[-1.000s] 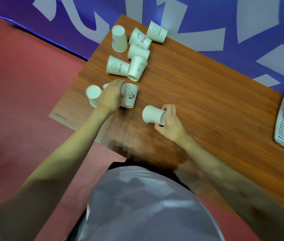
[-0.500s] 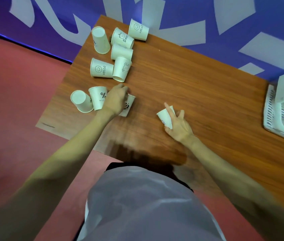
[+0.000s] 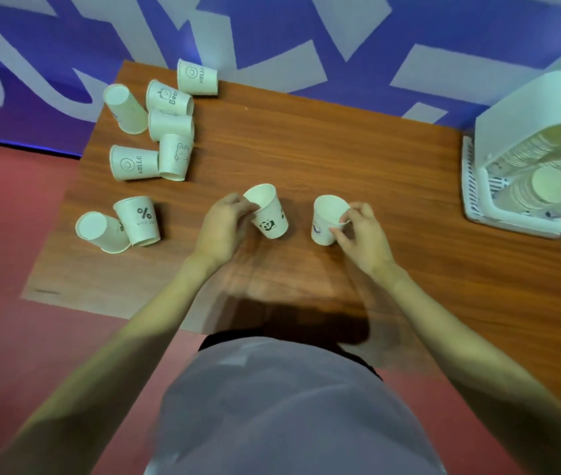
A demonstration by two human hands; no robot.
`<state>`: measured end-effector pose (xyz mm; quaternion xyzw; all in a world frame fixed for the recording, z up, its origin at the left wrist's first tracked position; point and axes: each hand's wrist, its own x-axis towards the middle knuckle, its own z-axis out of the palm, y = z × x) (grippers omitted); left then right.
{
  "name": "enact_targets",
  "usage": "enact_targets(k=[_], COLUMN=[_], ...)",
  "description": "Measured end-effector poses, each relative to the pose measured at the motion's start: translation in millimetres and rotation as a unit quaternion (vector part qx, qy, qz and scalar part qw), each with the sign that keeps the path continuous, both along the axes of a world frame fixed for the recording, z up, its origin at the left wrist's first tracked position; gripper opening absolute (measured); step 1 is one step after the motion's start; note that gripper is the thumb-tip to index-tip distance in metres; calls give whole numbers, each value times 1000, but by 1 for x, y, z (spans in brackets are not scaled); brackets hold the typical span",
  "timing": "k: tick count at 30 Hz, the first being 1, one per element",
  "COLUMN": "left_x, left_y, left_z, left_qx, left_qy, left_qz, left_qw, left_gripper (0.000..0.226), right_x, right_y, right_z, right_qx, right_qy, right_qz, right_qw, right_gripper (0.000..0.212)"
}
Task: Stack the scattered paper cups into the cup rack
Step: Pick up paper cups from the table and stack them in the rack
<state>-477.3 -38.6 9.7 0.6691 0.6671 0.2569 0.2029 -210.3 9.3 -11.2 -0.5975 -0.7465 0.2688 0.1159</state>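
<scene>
Your left hand [image 3: 222,228] is curling its fingers around the rim of the panda cup [image 3: 269,214], mouth up. Your right hand [image 3: 361,234] is pinching a second cup [image 3: 327,219] just beside it, both over the table [image 3: 341,149]; the cup rack [image 3: 526,173] is sitting well apart at the right.

Wooden table [image 3: 323,149]; red floor [image 3: 15,217]; purple-and-white patterned wall [image 3: 272,36]

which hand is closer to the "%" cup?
Left. The left hand holds the panda cup just right of the % cup; the right hand is farther right, holding another cup.
</scene>
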Motion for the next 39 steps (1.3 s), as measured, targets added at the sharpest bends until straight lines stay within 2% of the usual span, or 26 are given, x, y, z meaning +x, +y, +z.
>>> enact_targets(k=[7, 14, 18, 21, 24, 31, 39], left_x=[83, 208, 280, 332, 377, 437, 457], left_y=[31, 78, 105, 127, 151, 188, 201], left_z=[14, 39, 59, 77, 93, 92, 62], left_qx=[8, 38, 83, 127, 154, 149, 96], left_qy=[2, -22, -34, -47, -47, 54, 175], left_qz=[-66, -161, -205, -226, -259, -340, -377], left_qw=[998, 986, 975, 965, 952, 927, 904], left_gripper=[17, 14, 13, 13, 15, 20, 24], right_x=[98, 207, 260, 295, 321, 350, 364], right_y=[-3, 1, 0, 1, 2, 2, 4], right_z=[23, 36, 39, 39, 36, 29, 36], right_qx=[155, 209, 246, 276, 267, 261, 272], right_qy=[82, 101, 117, 133, 135, 138, 136], right_qz=[-74, -205, -282, -314, -323, -312, -312], right_qw=[982, 951, 920, 899, 898, 903, 900], right_gripper=[18, 18, 20, 19, 19, 16, 19])
